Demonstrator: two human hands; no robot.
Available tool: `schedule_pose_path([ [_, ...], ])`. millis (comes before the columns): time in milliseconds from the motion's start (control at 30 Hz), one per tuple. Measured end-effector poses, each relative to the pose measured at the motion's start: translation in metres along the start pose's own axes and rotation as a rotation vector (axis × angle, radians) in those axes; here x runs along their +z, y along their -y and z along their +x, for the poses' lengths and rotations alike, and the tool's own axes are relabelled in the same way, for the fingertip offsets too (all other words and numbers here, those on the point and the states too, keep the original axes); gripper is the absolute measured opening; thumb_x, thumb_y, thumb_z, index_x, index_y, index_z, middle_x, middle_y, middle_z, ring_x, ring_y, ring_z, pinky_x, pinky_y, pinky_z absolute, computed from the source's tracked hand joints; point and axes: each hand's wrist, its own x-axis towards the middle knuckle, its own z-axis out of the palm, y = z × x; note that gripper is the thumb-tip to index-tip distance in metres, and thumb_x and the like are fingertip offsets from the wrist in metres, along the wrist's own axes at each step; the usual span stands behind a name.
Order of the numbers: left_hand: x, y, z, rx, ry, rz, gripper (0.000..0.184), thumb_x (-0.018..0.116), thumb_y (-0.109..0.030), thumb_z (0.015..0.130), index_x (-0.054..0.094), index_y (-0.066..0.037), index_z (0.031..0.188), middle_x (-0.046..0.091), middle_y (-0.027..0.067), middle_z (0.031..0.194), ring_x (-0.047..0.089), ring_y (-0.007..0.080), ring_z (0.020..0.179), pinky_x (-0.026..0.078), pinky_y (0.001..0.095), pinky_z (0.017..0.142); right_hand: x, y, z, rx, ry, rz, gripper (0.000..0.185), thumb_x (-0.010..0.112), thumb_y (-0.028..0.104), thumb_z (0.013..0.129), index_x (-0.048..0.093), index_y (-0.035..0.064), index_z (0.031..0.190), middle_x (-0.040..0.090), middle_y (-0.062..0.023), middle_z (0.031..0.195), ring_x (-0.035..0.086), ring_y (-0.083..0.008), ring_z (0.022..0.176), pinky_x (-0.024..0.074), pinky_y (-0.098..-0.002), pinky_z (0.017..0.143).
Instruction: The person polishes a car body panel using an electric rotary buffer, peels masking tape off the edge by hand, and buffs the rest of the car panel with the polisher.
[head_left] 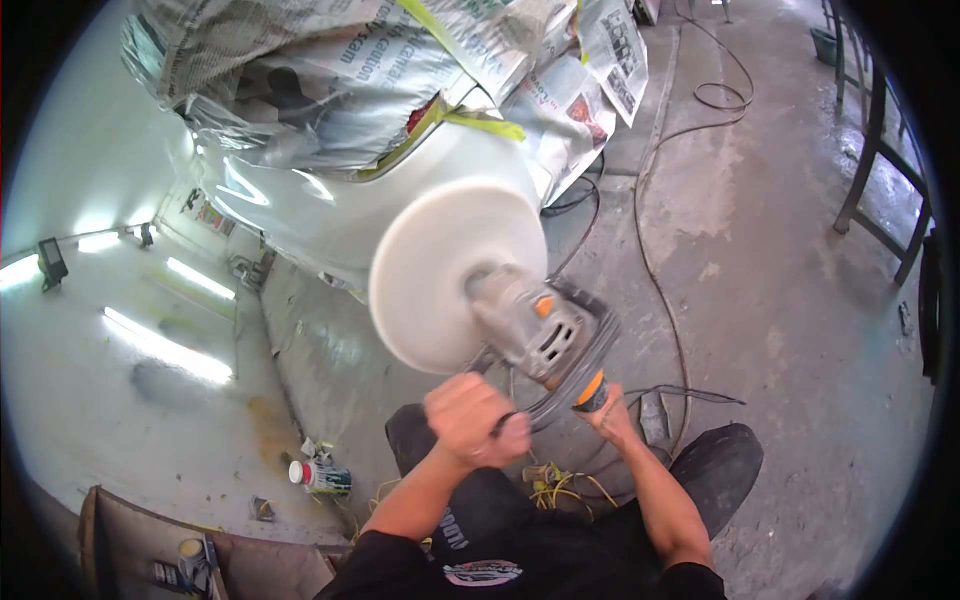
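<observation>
A grey and orange power polisher (pixel 535 325) with a large round white pad (pixel 430 270) is held in front of me. The pad looks blurred and lies against or close over a glossy white car panel (pixel 320 215). My left hand (pixel 475 420) is wrapped round the black side handle of the polisher. My right hand (pixel 608 412) grips its rear end, partly hidden behind the tool. Newspaper sheets (pixel 380 75) and yellow-green masking tape (pixel 485 125) cover the part above the panel.
Cables (pixel 650 250) run over the concrete floor at the right. Dark metal frames (pixel 885 160) stand at the far right. A white bottle with a red label (pixel 318 475) lies at lower left, near a wooden shelf (pixel 230 545). Yellow cord (pixel 570 490) lies below the polisher.
</observation>
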Motion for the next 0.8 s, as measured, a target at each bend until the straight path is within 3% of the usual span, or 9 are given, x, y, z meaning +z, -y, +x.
schedule_pose_path([
  [33, -0.012, 0.006, -0.014, -0.004, -0.027, -0.009, 0.025, 0.066, -0.017, 0.083, 0.057, -0.007, 0.061, 0.05, 0.0038, 0.054, 0.047, 0.0226, 0.045, 0.037, 0.0335, 0.045, 0.009, -0.006, 0.006, 0.006, 0.011, 0.007, 0.03, 0.084, 0.014, 0.073, 0.071, -0.0016, 0.094, 0.075, -0.0128, 0.084, 0.072, -0.024, 0.076, 0.0549, -0.0378, 0.071],
  [100, -0.029, 0.02, -0.037, -0.01, -0.119, -0.066, 0.03, 0.063, -0.02, 0.086, 0.057, -0.006, 0.06, 0.052, 0.0054, 0.054, 0.05, 0.0228, 0.045, 0.04, 0.0328, 0.047, 0.026, -0.011, 0.023, -0.242, -0.063, -0.142, 0.027, 0.081, 0.014, 0.074, 0.069, -0.0025, 0.091, 0.073, -0.0183, 0.082, 0.074, -0.0334, 0.076, 0.0545, -0.0386, 0.069],
  [233, -0.047, 0.038, -0.05, -0.069, -0.165, -0.132, 0.037, 0.057, -0.025, 0.09, 0.054, -0.004, 0.06, 0.051, 0.0062, 0.053, 0.049, 0.022, 0.047, 0.039, 0.0336, 0.049, 0.042, 0.007, 0.045, -0.338, -0.205, -0.111, 0.023, 0.079, 0.013, 0.074, 0.068, -0.0024, 0.088, 0.07, -0.0214, 0.081, 0.073, -0.0397, 0.076, 0.0541, -0.0399, 0.067],
  [333, -0.041, 0.034, -0.04, -0.061, -0.157, -0.141, 0.038, 0.056, -0.025, 0.091, 0.053, -0.004, 0.06, 0.05, 0.0065, 0.053, 0.049, 0.0219, 0.048, 0.039, 0.0333, 0.049, 0.037, 0.006, 0.053, -0.37, -0.236, -0.099, 0.022, 0.077, 0.011, 0.074, 0.067, -0.0022, 0.088, 0.069, -0.0207, 0.079, 0.074, -0.0359, 0.074, 0.0546, -0.0409, 0.068],
  [400, -0.024, 0.022, -0.018, -0.024, -0.107, -0.073, 0.036, 0.059, -0.025, 0.09, 0.053, -0.004, 0.06, 0.05, 0.0059, 0.053, 0.048, 0.0214, 0.048, 0.038, 0.0329, 0.048, 0.022, 0.014, 0.051, -0.284, -0.136, -0.074, 0.02, 0.077, 0.012, 0.074, 0.068, -0.0008, 0.087, 0.07, -0.0184, 0.076, 0.073, -0.0306, 0.071, 0.0551, -0.0405, 0.069],
  [533, 0.013, -0.004, 0.037, 0.069, 0.058, 0.078, 0.026, 0.067, -0.012, 0.081, 0.052, -0.007, 0.06, 0.044, 0.0044, 0.054, 0.041, 0.0222, 0.046, 0.032, 0.0345, 0.045, 0.009, 0.03, 0.027, -0.141, -0.148, -0.04, 0.026, 0.082, 0.017, 0.075, 0.069, -0.0001, 0.091, 0.072, -0.0141, 0.076, 0.068, -0.0225, 0.068, 0.0529, -0.0395, 0.066],
  [600, 0.041, -0.011, 0.06, 0.06, 0.043, 0.113, 0.032, 0.074, -0.013, 0.08, 0.05, -0.01, 0.059, 0.04, 0.0033, 0.054, 0.039, 0.0226, 0.045, 0.031, 0.0364, 0.045, 0.01, 0.031, 0.023, 0.004, -0.051, 0.233, 0.024, 0.082, 0.014, 0.077, 0.069, 0.0, 0.091, 0.069, -0.0045, 0.075, 0.062, -0.0131, 0.068, 0.0512, -0.0354, 0.063],
  [733, 0.083, -0.007, 0.089, 0.049, 0.064, 0.112, 0.044, 0.082, -0.024, 0.082, 0.048, -0.012, 0.058, 0.043, 0.0027, 0.053, 0.043, 0.0233, 0.047, 0.034, 0.0376, 0.046, 0.024, -0.01, 0.024, 0.063, 0.046, 0.547, 0.026, 0.079, 0.007, 0.074, 0.068, -0.0005, 0.096, 0.067, -0.0015, 0.081, 0.063, -0.013, 0.07, 0.0511, -0.0314, 0.062],
  [800, 0.088, -0.006, 0.091, 0.026, 0.089, 0.106, 0.047, 0.083, -0.028, 0.084, 0.048, -0.013, 0.057, 0.046, 0.0032, 0.053, 0.046, 0.0242, 0.048, 0.035, 0.0379, 0.046, 0.015, -0.001, 0.018, 0.056, 0.073, 0.468, 0.029, 0.08, 0.006, 0.073, 0.068, -0.0005, 0.099, 0.068, -0.0024, 0.083, 0.063, -0.0131, 0.071, 0.0517, -0.0317, 0.064],
])
